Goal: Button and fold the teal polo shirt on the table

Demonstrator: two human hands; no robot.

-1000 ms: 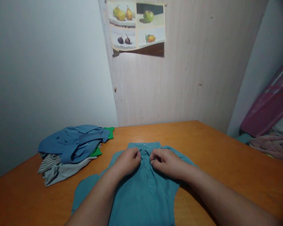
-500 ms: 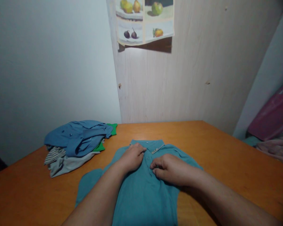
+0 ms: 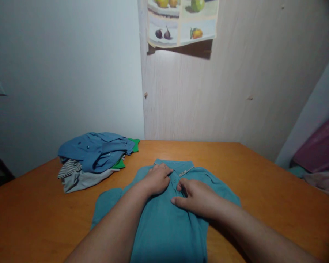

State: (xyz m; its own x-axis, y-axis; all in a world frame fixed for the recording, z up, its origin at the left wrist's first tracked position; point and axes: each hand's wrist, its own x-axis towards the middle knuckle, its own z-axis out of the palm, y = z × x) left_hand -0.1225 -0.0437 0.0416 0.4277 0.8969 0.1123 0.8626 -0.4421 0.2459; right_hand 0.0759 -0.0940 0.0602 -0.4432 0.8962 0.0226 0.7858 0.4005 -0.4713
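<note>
A teal collared shirt (image 3: 170, 226) lies front up on the table, its collar at the far end and a buttoned placket (image 3: 174, 181) down the middle. My left hand (image 3: 158, 179) rests on the chest just left of the placket, below the collar, fingers stretched out over the cloth. To the right of the placket is my right hand (image 3: 194, 193), thumb apart from its curled fingers, with nothing visible between them. My forearms cover parts of the shirt's sides, and a folded teal part shows beyond the left forearm.
On the left of the orange wooden table (image 3: 263, 204), a heap of clothes holds a blue buttoned garment (image 3: 98, 149), a striped one, a grey one and green cloth. A wall with a fruit poster (image 3: 181, 25) stands behind. Pink fabric (image 3: 320, 149) lies beyond the right edge.
The right thumb has moved away from the fingers, opening the pinch near the placket. The left hand stays on the shirt. The camera view has shifted slightly left.
</note>
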